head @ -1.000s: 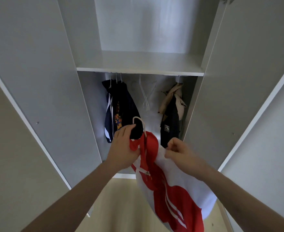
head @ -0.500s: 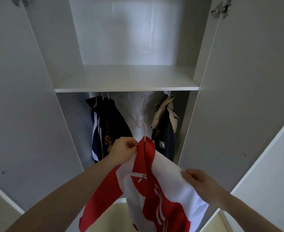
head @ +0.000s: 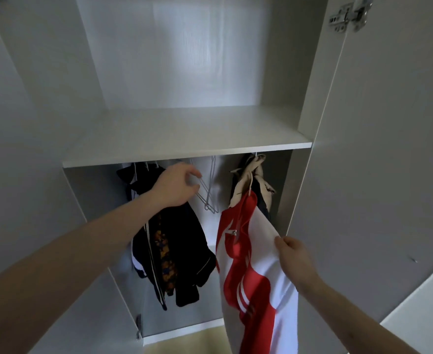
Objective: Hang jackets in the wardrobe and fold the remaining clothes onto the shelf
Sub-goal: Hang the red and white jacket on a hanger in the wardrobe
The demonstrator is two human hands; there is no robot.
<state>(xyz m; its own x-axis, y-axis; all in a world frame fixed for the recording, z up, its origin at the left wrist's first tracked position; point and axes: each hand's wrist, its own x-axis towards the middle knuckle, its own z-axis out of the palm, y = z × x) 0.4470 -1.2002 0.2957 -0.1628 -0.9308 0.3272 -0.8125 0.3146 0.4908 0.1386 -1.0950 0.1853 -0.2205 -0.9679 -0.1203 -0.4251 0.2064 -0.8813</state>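
There is a single view, from a wide-angle camera worn on the person's head. It faces forward into an open wardrobe (head: 281, 60) and stands close, both forearms reaching in from the 6 o'clock edge. The shelf (head: 184, 134) crosses mid-frame, seen slightly from above, with the hanging space under it toward 6 o'clock. A door hinge (head: 348, 15) sits at 1 o'clock. Straight edges bow near the borders. No second view shares the scene.

pale wood floor (head: 184, 346), grey light
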